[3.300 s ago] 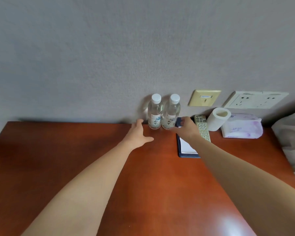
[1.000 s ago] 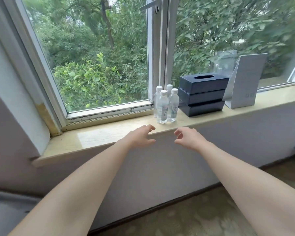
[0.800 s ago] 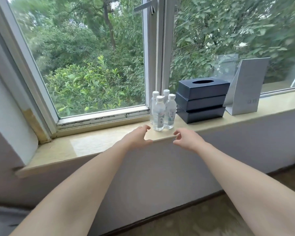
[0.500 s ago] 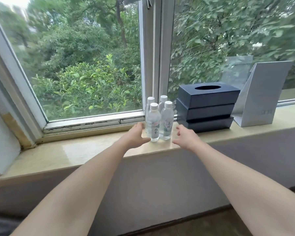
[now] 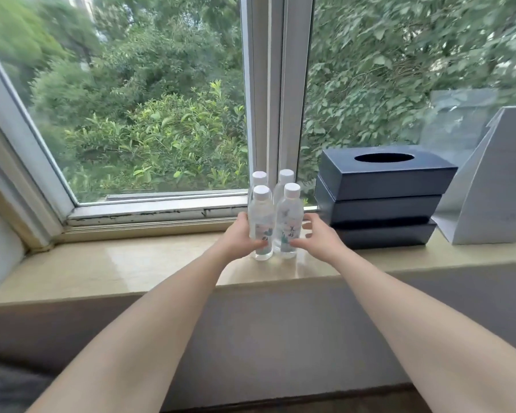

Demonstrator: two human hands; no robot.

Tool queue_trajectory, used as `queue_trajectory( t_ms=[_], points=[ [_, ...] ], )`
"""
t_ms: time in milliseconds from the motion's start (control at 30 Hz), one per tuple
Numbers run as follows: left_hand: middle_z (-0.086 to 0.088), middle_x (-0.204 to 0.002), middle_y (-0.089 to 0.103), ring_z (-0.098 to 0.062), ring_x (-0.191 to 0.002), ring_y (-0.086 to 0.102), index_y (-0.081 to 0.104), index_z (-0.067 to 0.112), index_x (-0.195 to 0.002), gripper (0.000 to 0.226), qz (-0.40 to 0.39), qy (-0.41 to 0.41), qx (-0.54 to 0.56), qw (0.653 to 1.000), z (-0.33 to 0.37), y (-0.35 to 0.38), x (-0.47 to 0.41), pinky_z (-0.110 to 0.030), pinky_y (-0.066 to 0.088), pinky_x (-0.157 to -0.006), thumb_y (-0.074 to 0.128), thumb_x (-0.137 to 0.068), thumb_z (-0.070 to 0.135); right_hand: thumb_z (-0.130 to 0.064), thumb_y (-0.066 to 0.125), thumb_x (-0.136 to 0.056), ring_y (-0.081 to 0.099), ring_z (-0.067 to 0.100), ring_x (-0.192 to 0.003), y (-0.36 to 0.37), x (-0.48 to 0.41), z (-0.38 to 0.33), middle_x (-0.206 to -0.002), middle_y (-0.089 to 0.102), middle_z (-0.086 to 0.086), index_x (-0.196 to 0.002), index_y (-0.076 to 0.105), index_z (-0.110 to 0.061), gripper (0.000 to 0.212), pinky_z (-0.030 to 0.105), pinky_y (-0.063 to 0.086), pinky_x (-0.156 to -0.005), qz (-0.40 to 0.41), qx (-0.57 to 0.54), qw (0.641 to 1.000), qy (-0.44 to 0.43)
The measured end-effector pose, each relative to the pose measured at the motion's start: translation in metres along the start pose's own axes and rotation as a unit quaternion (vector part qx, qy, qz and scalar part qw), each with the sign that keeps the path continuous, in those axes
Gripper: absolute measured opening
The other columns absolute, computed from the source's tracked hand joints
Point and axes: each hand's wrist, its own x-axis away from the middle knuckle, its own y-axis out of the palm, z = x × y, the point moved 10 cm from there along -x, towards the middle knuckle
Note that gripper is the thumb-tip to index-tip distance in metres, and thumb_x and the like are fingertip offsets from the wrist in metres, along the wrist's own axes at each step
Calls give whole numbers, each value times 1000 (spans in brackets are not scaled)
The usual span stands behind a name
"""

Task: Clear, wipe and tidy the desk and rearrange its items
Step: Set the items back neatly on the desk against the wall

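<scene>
The desk is out of view, so wiping and rearranging cannot be judged. What shows is the clearing stage: four bottles stand grouped on the sill [image 5: 131, 265], off the desk. By my reading the wipe and the putting-back are left to do; whether the hands are setting the front pair down or lifting it, I cannot tell.

The left hand [image 5: 238, 237] grips the left bottle [image 5: 262, 217], thumb across the label and fingers curled round its 9 o'clock side. The right hand [image 5: 320, 239] cups the right bottle [image 5: 290, 219] from 3 o'clock; its thumb tip touches the label and its fingers [image 5: 309, 225] are loosely spread just beside the plastic, not plainly clamped. The rear bottles [image 5: 286, 176] stand at 12 o'clock of the front pair, touching or nearly so.

The bottles are small clear cylinders of thin plastic with white screw caps and pale printed labels, likely light and easily toppled. The sill is polished beige stone, glossy and probably slick. At 3 o'clock, three matt navy boxes [image 5: 379, 201] are stacked, the top one with an oval slot; beyond them stands a folded grey card [image 5: 498, 186]. The window [image 5: 276, 99] has a white frame.
</scene>
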Motion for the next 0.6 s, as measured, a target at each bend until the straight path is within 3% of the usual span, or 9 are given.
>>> queue_trajectory(
  t_ms=[133,367,600],
  points=[
    [-3,-123,59,-22,-117,57,37,11,-127,60,31,-21,30,999,-8,-2,-4,-38,48,-94,77,-82,21,-26,79,-81,52,13,-108,7,-5,-4,-124,54,-8,-138,40,-20,70,29,40,-88,-10,-43,999,-21],
    [5,-112,62,-14,-105,59,52,17,-115,55,82,-9,54,995,-17,-11,7,-34,49,-89,85,-72,28,-35,81,-75,62,20,-105,12,-7,-4,-119,64,-7,-122,53,-26,55,37,48,-88,21,-46,998,-34],
    [6,-105,64,-14,-95,67,58,31,-120,59,92,1,73,993,-45,-32,37,-37,52,-92,88,-69,31,-30,86,-70,62,14,-97,32,8,-24,-109,67,-8,-113,63,-23,49,29,46,-75,12,-58,995,-77]
  ],
)
